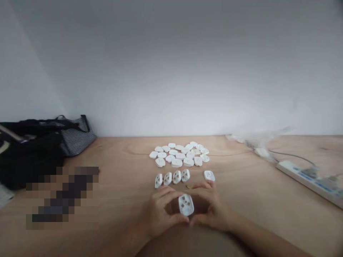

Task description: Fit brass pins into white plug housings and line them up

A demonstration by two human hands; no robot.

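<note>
My left hand (160, 214) and my right hand (207, 208) meet above the wooden table (128, 171), and a white three-pin plug piece (185, 205) stands between their fingertips, its face with three dark holes toward me. Just beyond my fingers, several matching white pieces (171, 177) stand tilted in a short row, with a single piece (209, 175) lying to their right. Farther back lies a loose cluster of several white pieces (178, 154), flat on the wood.
A black bag (29, 157) and a striped bag (77, 137) sit at the left, by a pixelated patch (63, 196). At the right lie a white power strip (305, 180) with a grey cable and a clear plastic bag (259, 141). A white wall (171, 71) rises behind the table.
</note>
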